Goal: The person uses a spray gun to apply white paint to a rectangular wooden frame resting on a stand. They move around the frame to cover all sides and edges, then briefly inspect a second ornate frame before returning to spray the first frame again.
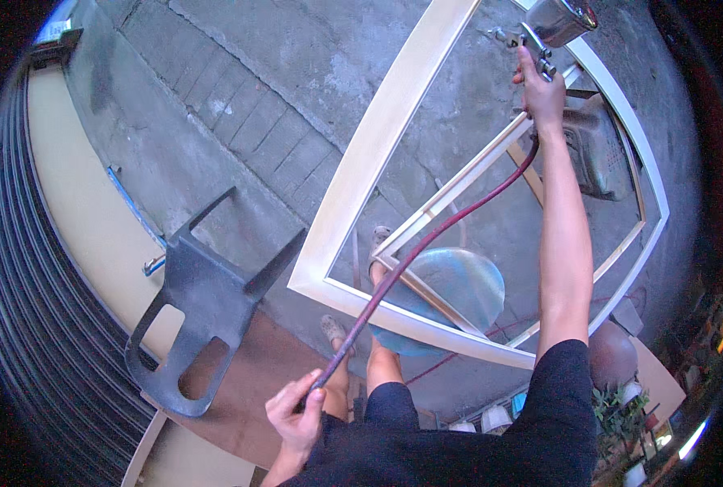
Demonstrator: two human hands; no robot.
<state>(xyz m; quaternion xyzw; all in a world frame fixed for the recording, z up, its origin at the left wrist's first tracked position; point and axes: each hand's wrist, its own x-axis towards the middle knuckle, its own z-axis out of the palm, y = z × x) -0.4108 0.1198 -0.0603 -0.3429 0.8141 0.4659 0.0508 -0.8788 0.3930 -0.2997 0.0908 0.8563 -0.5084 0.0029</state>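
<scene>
The silver metal spray gun with a rounded cup is at the upper right of the view, above the far right part of a large cream frame with flat rails. The right hand carries it at the end of an almost straight, outstretched arm, the wrist in line with the forearm and the index finger pointing up along the gun's front. The left hand is low, near the waist.

The frame's nearest left corner points toward a dark grey plastic chair, one arm of which ends just beside the rail. Inside the frame's outline are a narrower cream frame, set slantwise, a round pale-blue top and grey concrete floor, which also stretches away to the left. A dark red hose crosses over the near rail between the hands.

The right grip is wrapped around the gun's handle; whether the index finger presses the trigger cannot be told. The left grip is closed on the hose, thumb against curled fingers. Any contact between gun and frame cannot be judged.
</scene>
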